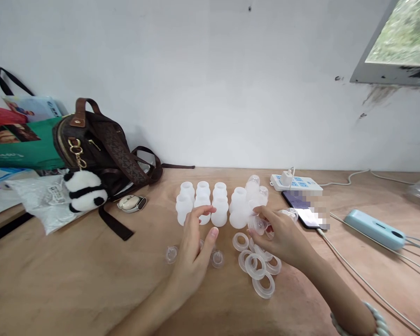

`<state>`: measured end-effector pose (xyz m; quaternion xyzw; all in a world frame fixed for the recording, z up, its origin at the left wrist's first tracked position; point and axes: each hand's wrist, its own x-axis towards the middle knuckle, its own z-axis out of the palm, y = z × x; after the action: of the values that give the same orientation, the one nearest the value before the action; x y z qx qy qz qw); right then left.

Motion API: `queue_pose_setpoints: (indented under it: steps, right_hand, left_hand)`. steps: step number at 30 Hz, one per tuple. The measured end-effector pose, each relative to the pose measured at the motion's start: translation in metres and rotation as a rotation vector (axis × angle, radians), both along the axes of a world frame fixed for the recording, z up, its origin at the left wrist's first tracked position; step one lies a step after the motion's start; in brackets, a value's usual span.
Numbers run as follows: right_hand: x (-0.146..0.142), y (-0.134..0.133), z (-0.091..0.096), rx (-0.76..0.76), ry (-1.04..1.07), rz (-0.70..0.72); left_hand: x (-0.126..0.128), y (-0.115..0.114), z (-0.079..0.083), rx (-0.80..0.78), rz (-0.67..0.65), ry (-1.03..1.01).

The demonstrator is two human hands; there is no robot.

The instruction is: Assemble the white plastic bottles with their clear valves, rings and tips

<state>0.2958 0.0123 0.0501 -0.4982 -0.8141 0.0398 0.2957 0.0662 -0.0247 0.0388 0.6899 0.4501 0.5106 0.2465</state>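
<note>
Several frosted white bottles (219, 211) with wavy sides stand upright in short rows on the wooden table. My left hand (192, 242) is in front of them, its fingers curved and apart, with nothing between them. My right hand (278, 231) pinches a clear plastic cap (257, 225) beside the right-hand bottles. Behind it, clear domed caps (254, 183) are grouped near the bottles. Below my right hand lies a loose pile of clear rings (255, 266). Small clear teats (217, 258) sit on the table near my left hand, some partly hidden by it.
At the left are a brown backpack (101, 144) with a panda plush (87, 191), a plastic packet (45, 200) and a computer mouse (131, 203). To the right lie a power strip (303, 182), a phone (301, 210), a light-blue device (374, 228) and trailing cables.
</note>
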Motion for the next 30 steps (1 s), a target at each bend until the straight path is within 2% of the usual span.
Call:
queue_pose_setpoints:
  steps: [11, 18, 23, 26, 30]
  right_hand:
    - [-0.006, 0.007, -0.016, 0.075, -0.084, -0.005]
    - [-0.007, 0.008, -0.019, 0.103, -0.018, 0.042]
    - [-0.013, 0.0, -0.017, 0.156, 0.132, 0.087]
    - [-0.022, -0.009, -0.017, 0.232, 0.221, 0.188]
    - [-0.033, -0.018, -0.017, 0.3, 0.286, 0.332]
  left_hand:
    - [0.002, 0.0, 0.0, 0.005, -0.003, 0.006]
    - [0.001, 0.0, 0.001, 0.013, -0.004, -0.007]
    - [0.001, 0.0, 0.002, 0.01, -0.029, -0.011]
    - [0.004, 0.001, 0.004, -0.11, -0.084, -0.068]
    - [0.009, 0.005, 0.009, -0.39, -0.258, -0.311]
